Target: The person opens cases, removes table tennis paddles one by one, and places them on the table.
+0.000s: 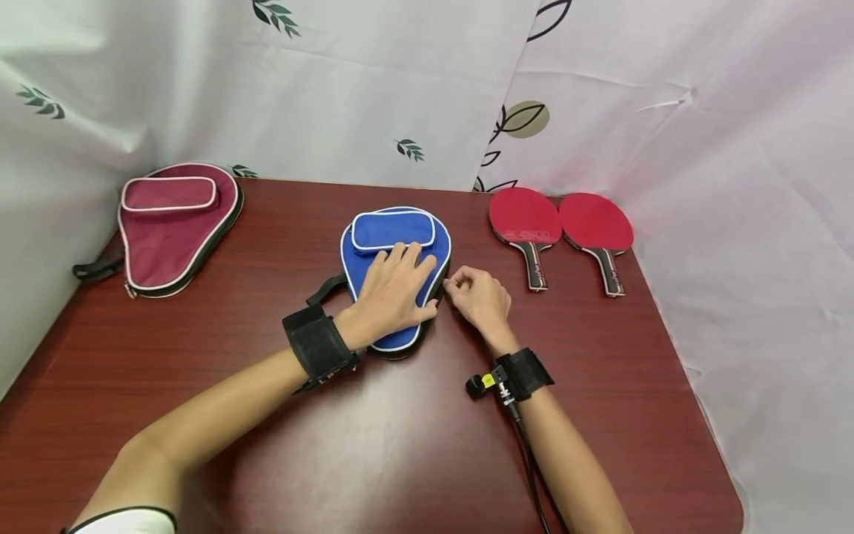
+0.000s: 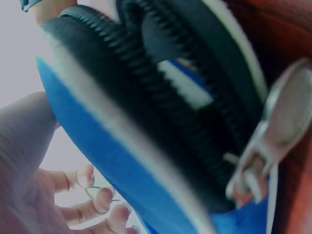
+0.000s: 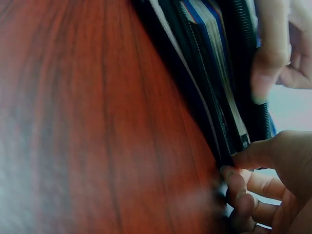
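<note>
A blue table tennis paddle case [image 1: 363, 268] with white piping lies near the middle of the table. My left hand [image 1: 394, 293] rests on it, fingers spread over the front and thumb at the right side. At that side my right hand [image 1: 479, 297] pinches the zipped edge. In the right wrist view, thumb and forefinger meet at the end of the zipper gap; what lies between them is hidden. Layered edges of a paddle [image 3: 222, 68] show inside the gap. A metal zipper pull [image 2: 290, 107] hangs at the case's narrow end in the left wrist view.
A maroon paddle case [image 1: 167, 248] lies at the table's far left. Two red paddles [image 1: 525, 213] lie side by side at the back right, handles toward me. White curtains [image 1: 333, 96] border the back and sides. A cable [image 1: 527, 452] runs along my right forearm.
</note>
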`<state>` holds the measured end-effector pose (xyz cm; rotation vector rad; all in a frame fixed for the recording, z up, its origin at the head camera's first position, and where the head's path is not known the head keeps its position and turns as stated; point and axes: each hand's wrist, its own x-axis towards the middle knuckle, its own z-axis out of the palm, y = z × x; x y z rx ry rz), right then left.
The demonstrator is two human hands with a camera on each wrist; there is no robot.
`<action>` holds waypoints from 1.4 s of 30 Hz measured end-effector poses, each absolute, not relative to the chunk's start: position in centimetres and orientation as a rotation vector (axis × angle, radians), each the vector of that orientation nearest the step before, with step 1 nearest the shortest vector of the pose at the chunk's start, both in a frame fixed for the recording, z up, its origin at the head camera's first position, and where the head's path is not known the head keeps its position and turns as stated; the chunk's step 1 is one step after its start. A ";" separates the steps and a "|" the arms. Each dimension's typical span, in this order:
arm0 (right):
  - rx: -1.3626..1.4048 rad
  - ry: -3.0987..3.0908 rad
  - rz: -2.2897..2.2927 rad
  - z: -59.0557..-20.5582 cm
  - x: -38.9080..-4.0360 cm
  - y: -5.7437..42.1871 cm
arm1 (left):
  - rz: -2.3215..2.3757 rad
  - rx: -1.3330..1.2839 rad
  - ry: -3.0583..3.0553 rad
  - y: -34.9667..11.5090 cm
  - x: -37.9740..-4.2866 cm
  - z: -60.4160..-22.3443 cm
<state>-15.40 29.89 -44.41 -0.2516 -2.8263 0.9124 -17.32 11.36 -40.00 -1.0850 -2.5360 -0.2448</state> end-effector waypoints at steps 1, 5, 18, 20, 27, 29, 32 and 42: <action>-0.256 -2.822 0.907 -44.4 -15.4 29.9 | -0.244 -1.082 -2.518 11.3 -17.3 -39.8; -0.259 -2.806 0.899 -44.5 -15.4 29.8 | -0.265 -1.071 -2.485 10.9 -17.3 -38.9; -0.256 -2.793 0.914 -44.5 -15.3 29.3 | -0.378 -0.997 -2.422 8.3 -16.4 -36.3; -0.249 -2.797 0.916 -44.6 -15.3 29.3 | -0.400 -0.976 -2.415 7.6 -16.2 -35.9; -0.261 -2.802 0.906 -44.7 -15.2 29.5 | -0.495 -0.871 -2.424 5.0 -15.6 -34.5; -0.268 -2.806 0.896 -44.6 -15.3 29.5 | -0.538 -0.824 -2.437 3.9 -15.4 -34.2; -0.267 -2.819 0.886 -44.6 -15.3 29.4 | -0.598 -0.745 -2.470 2.2 -15.0 -34.1; -0.250 -2.830 0.886 -44.4 -15.1 29.3 | -0.701 -0.486 -2.595 -3.2 -13.8 -34.6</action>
